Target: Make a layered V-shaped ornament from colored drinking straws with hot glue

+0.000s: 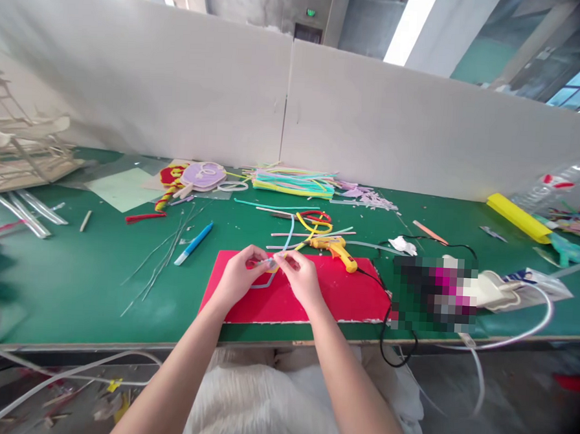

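Observation:
My left hand point(241, 273) and my right hand point(300, 277) meet above a red board point(348, 301), fingertips pinched close together. Between them is a pale blue pipe cleaner point(290, 232), bent, with one length rising past my fingers. A bent, greyish-blue section point(262, 285) shows below my left fingers. Small bits of yellow and red show at the fingertips, too small to make out fully. Just beyond my right hand lies a yellow glue gun point(334, 248), partly over the board. Looped yellow and red pipe cleaners point(319, 224) lie behind it.
A bundle of pastel pipe cleaners point(294, 183) lies by the white partition point(397, 119). A blue pen point(194, 243) and thin wires point(164, 256) are at left. Black cable point(386, 332) loops over the right front edge. A yellow roll point(518, 218) lies far right.

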The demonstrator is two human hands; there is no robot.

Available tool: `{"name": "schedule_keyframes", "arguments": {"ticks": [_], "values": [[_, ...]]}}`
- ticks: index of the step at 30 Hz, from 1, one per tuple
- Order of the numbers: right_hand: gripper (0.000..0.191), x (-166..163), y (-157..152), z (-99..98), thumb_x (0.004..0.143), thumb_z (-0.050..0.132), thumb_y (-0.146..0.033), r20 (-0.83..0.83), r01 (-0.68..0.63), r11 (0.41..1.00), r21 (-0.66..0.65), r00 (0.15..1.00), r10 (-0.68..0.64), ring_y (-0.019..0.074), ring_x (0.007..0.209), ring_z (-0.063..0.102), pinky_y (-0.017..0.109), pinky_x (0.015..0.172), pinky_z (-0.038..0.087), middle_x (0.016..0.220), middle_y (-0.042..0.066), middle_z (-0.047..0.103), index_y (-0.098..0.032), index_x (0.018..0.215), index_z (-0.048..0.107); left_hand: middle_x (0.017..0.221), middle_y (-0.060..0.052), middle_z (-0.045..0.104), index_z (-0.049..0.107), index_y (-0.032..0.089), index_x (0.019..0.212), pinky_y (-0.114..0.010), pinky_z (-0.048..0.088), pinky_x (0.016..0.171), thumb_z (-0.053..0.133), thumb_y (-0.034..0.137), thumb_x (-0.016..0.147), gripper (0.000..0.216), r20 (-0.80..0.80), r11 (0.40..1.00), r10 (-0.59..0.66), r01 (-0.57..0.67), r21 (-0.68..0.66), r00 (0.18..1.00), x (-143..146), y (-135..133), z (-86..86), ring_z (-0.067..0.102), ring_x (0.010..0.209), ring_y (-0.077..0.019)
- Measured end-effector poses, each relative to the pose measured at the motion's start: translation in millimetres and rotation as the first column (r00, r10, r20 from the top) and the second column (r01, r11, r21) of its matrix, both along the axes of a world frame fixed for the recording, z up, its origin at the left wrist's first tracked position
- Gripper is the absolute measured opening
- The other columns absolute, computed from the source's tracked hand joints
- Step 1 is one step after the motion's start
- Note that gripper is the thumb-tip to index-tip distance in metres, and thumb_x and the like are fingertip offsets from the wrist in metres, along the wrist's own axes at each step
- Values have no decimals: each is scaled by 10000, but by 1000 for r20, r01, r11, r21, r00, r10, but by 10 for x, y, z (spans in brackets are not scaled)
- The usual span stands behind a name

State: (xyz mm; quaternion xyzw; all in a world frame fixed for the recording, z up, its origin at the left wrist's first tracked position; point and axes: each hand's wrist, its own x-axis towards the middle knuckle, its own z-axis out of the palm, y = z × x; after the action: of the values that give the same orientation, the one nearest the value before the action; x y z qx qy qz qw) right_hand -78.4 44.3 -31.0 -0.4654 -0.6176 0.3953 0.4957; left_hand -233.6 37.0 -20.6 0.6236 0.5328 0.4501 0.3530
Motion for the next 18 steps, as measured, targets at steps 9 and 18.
{"name": "schedule_keyframes", "arguments": {"ticks": [9, 18], "values": [[290, -10, 8, -34, 761, 605, -467, -57, 0, 1000, -24, 998, -1, 157, 718, 587, 258, 692, 468, 730, 11, 620, -179, 725, 623, 797, -40, 686, 635, 181, 799, -277, 456, 725, 582, 437, 772, 264, -50, 999, -14, 11, -43, 999, 1, -40, 3, 617, 760, -187], [338, 13, 33, -40, 756, 584, -505, -75, 67, 997, -48, 995, -70, 173, 699, 605, 269, 635, 477, 730, 27, 660, -175, 788, 649, 725, -16, 670, 647, 170, 825, -234, 428, 596, 571, 495, 758, 340, -97, 998, 19, -24, -52, 995, 1, -47, -16, 589, 667, -164]]}}
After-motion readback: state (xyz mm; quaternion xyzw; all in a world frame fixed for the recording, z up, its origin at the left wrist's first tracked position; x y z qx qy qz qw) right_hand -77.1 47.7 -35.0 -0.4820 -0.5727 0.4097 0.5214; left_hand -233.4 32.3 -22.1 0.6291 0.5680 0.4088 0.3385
